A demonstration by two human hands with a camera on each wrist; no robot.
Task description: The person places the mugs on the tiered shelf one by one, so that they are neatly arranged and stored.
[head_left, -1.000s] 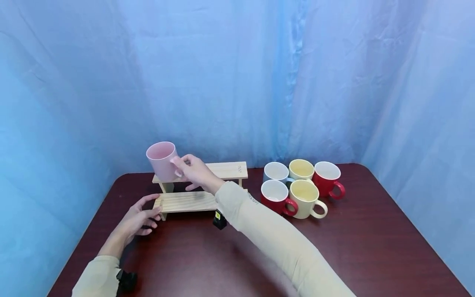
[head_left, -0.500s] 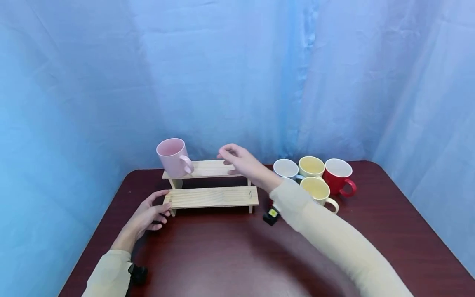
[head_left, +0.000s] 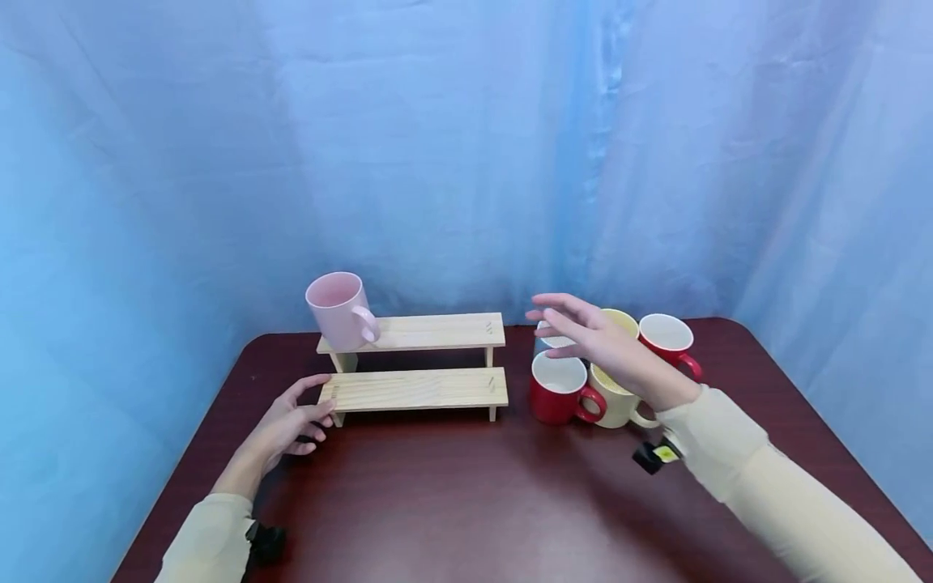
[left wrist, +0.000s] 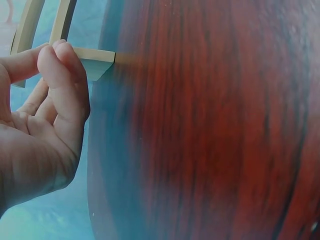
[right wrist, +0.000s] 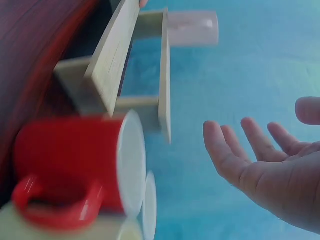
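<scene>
- Freed within the past second from the pink mug (head_left: 331,320): caught at right of centre in the head view with the right hand (head_left: 605,344) relaxed, fingers apart and holding nothing, clear of the front red mug (head_left: 555,401) in the right wrist view.
- Seen gripping the lower shelf (head_left: 415,390) at left of centre with the left hand (head_left: 280,425), thumb and forefinger clamped across the end of the board, little changed over the same second.
- Set down at left of centre in the head view, upright on the left end of the upper shelf (head_left: 437,332) and touched by no hand; judged a finished placement for that mug.
- Coloured plain pale pink, deeper inside, with handle turned toward the right of the frame.
- Grouped at right of centre on the dark reddish table (head_left: 437,502): upright beside the front red mug, a blue mug (head_left: 541,346), a front yellow mug (head_left: 614,406) and a rear yellow mug (head_left: 621,318), all partly hidden, plus a rear red mug (head_left: 665,334).
- Backed by a blue curtain (head_left: 437,162).
</scene>
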